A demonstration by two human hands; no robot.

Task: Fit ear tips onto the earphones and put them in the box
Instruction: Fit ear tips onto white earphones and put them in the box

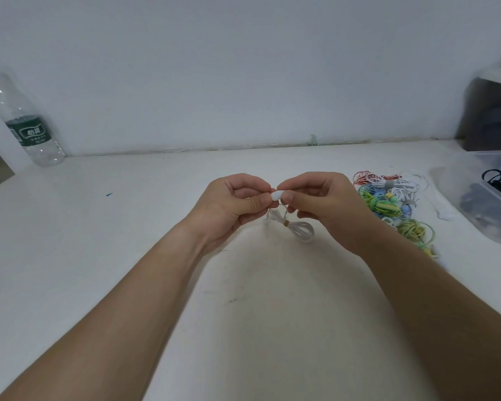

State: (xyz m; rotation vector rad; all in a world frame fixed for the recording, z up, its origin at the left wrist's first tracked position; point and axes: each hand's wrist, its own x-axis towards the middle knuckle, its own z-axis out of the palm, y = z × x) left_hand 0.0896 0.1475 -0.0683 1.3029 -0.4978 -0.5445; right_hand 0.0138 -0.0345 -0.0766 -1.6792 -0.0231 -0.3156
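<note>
2 forearms reach in over the table (pixel 128 227) & meet left of the pile (pixel 388 201) of coloured earphones, which is the landmark here. Nearest, a bundled white cable (pixel 301 230) hangs below the hands, a bit left of the pile and tied w/ 1 small band; can't tell if it touches the table. Above it the L hand (pixel 232 206) & R hand (pixel 321 206) face each other, fingers curled, each pinching 1 end of a small white bud (pixel 276 195) btwn thumb & forefinger. The bud sits left of the pile, well apart from it, long axis approx. left-right, R end slightly higher. Neither hand is nearer, as both touch it. Can't tell tip from earphone body, nor if the tip is seated, since fingers hide the joint. Judgement: fitting step in hand, and the push goes along that left-right axis, hands toward each other. Then the set goes to the box (pixel 492 230), a clear tub right of the pile holding dark cables, so the R hand is the handier 1 for the drop. Far left of the pile, by the wall, 1 clear bottle (pixel 26 125) stands.
</note>
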